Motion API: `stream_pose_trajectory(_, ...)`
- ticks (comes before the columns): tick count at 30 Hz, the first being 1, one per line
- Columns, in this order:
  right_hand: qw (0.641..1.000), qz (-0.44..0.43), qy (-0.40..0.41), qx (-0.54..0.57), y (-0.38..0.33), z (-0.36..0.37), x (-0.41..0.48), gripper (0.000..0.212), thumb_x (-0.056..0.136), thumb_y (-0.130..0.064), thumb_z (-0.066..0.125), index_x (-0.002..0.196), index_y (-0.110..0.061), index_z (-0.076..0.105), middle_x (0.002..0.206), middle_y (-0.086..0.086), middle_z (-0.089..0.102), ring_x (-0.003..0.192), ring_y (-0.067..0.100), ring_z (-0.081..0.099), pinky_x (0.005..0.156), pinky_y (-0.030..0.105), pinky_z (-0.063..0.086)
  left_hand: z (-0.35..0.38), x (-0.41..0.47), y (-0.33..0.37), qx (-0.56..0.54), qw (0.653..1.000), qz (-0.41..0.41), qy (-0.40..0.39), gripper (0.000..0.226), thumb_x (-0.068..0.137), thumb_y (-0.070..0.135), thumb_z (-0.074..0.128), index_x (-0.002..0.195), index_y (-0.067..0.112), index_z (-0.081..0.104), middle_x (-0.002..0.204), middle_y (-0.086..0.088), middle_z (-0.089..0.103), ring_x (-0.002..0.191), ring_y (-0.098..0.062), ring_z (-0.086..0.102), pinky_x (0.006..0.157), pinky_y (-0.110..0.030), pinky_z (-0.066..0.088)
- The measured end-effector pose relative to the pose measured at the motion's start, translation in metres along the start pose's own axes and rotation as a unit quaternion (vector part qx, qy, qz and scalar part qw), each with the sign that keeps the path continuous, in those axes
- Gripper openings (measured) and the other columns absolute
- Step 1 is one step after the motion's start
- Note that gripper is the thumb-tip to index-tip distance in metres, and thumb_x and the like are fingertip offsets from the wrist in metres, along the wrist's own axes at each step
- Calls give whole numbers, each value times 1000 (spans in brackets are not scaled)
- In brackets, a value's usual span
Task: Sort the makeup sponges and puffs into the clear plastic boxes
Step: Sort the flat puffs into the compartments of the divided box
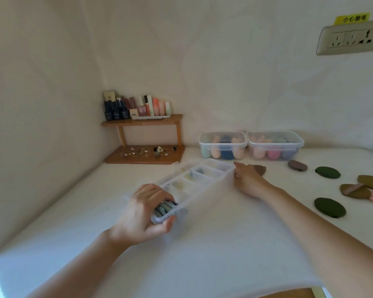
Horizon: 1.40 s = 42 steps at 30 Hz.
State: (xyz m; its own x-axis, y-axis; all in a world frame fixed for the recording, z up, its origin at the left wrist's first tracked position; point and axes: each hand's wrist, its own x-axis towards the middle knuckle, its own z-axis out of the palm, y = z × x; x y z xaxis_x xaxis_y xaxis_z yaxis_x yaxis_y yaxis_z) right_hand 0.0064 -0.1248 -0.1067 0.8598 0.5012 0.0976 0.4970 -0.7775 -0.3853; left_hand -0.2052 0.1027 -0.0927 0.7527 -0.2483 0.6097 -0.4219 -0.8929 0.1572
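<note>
Left hand (145, 209), nearest the camera, has its grip closed around the near end of a long divided box (197, 182) of clear plastic, fingers over the rim and thumb beneath. The right hand (249, 180) lies against the far end; whether its grip is closed there cannot be told, the fingers being hidden. The box sits slanted on the white tabletop (202, 254). Its nearest compartment holds a row of grey-green puffs (165, 208) standing on edge; the other compartments show pale, blurred contents, possibly small sponges. Behind stand two lidded clear boxes: the left box (222, 145) and the right box (275, 145), each holding several upright sponges in peach, pink and blue. Loose on the tabletop to the right lie six flat puffs, two of them dark green (329, 207).
</note>
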Motion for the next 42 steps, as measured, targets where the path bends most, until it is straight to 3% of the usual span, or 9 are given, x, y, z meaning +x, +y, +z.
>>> stream_pose_trajectory(6, 989, 12, 72, 129, -3, 2, 11, 28, 84, -7, 45, 60, -22, 42, 71, -4, 50, 77, 22, 48, 60, 24, 27, 0, 1, 1, -18, 999, -28, -2, 30, 78, 40, 55, 85, 14, 66, 79, 7, 63, 73, -10, 56, 75, -19, 41)
stream_pose_trajectory(8, 974, 33, 115, 193, -1, 2, 10, 20, 82, -4, 55, 69, -19, 51, 73, -9, 51, 74, 13, 46, 67, 7, 31, 1, 2, 3, -13, 999, -34, 0, 29, 77, 40, 56, 85, 14, 67, 79, 6, 63, 73, -11, 56, 74, -20, 41)
stream_pose_trajectory(10, 948, 59, 159, 270, 2, -2, 6, 17, 81, -2, 61, 74, -17, 56, 76, -14, 56, 80, 14, 52, 76, 13, 35, 4, 4, 6, -1, 999, -41, -2, 29, 75, 41, 58, 84, 14, 67, 78, 6, 64, 73, -11, 57, 75, -21, 42)
stream_pose_trajectory(13, 897, 80, 241, 361, 7, -19, -5, 13, 82, -1, 59, 78, -13, 60, 79, -8, 60, 84, 20, 55, 65, 23, 40, 13, 6, 15, 29, 999, -37, -11, 36, 71, 49, 62, 82, 15, 67, 76, 6, 64, 72, -12, 58, 76, -22, 44)
stream_pose_trajectory(18, 854, -3, 309, 418, -12, -48, -44, 23, 85, 0, 61, 104, -12, 57, 91, -3, 61, 73, 7, 55, 57, 7, 41, 35, 20, 38, 82, 996, -31, -19, 56, 64, 69, 58, 80, 16, 67, 71, 5, 63, 69, -15, 59, 74, -26, 45)
stream_pose_trajectory(28, 951, -96, 161, 245, -40, -58, -105, 34, 77, -4, 71, 104, -25, 66, 86, -16, 62, 74, 5, 60, 66, 3, 41, 68, 57, 106, 173, 982, -68, -16, 66, 59, 79, 33, 62, 21, 62, 53, 11, 53, 52, -12, 53, 68, -23, 31)
stream_pose_trajectory(32, 970, -84, 127, 192, -37, -56, -113, 25, 77, -10, 72, 88, -32, 65, 83, -13, 64, 76, 3, 60, 69, 11, 45, 61, 59, 113, 167, 979, -76, -94, 84, 65, 83, 30, 113, 19, 55, 94, 3, 60, 91, -19, 53, 87, -25, 30)
stream_pose_trajectory(37, 981, -134, 104, 96, -42, -57, -116, 2, 78, -21, 74, 77, -21, 73, 82, -8, 59, 76, 15, 58, 68, 25, 44, 52, 63, 112, 105, 977, -111, -150, 73, 74, 71, 55, 126, 19, 49, 107, 1, 60, 98, -20, 49, 89, -27, 34)
stream_pose_trajectory(42, 993, -105, 50, 6, -57, -60, -110, 20, 75, -5, 58, 79, -12, 76, 81, 7, 71, 71, 24, 61, 62, 30, 45, 51, 62, 116, 135, 974, -108, -147, 72, 77, 70, 52, 131, 23, 43, 103, 1, 59, 97, -21, 48, 93, -28, 29)
